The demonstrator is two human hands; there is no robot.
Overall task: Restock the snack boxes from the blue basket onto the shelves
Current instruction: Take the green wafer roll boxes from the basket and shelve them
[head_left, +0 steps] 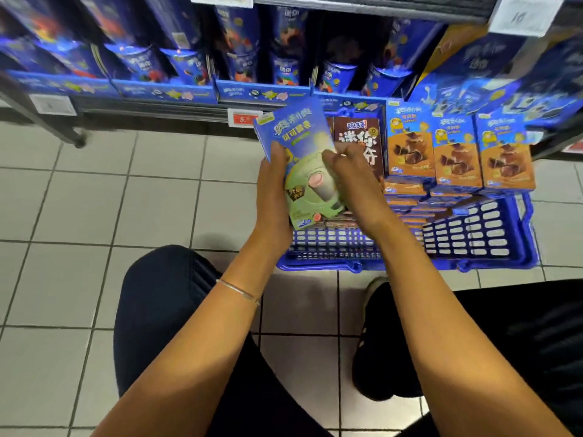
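A blue-and-green snack box [301, 152] is lifted above the blue basket [473, 234] on the floor. My left hand [273, 190] grips the box along its left edge. My right hand [350, 181] holds its right side, fingers curled over the front. Inside the basket stand a brown snack box [362, 137] and three orange-and-blue snack boxes [454, 152], with more stacked flat below them. The lowest shelf [151, 89] ahead carries rows of blue snack cups and boxes.
White tiled floor [110, 200] spreads to the left of the basket. My knees in dark trousers [164, 310] are in the foreground, a dark shoe [375, 342] beside them. A red price tag [243, 118] hangs on the shelf edge. More blue boxes [504, 74] stand at the right.
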